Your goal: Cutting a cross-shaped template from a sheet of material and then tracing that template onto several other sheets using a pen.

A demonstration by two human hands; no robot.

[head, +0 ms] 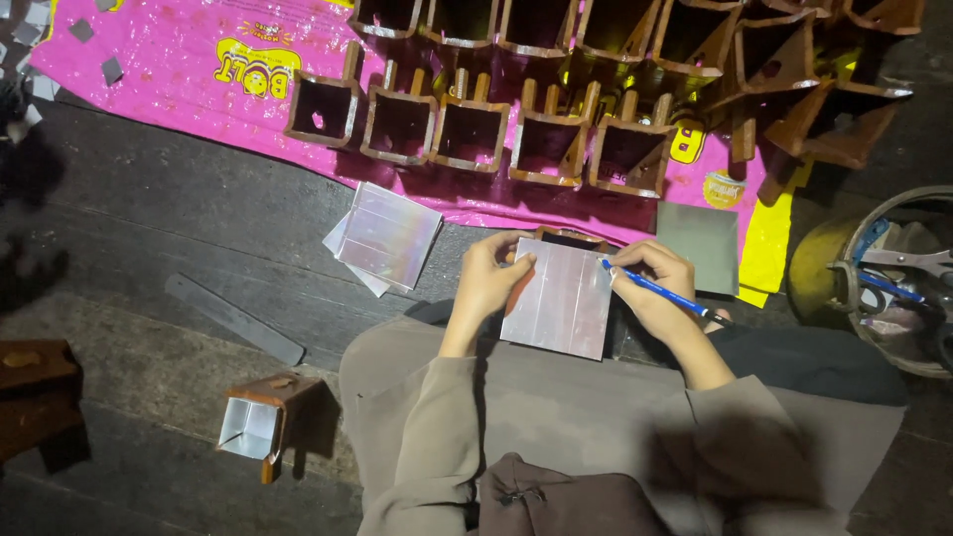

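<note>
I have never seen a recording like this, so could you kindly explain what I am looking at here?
There is no machine: a camera worn on a person's head looks down at their two bare hands and lap. The left hand steadies a shiny silver sheet that rests on a small wooden box. The right hand holds a blue pen at the sheet's edge. On the dark plank floor lie a stack of similar sheets, a flat metal ruler, a foil-lined box on its side, and rows of open wooden boxes on a pink plastic sheet.
</note>
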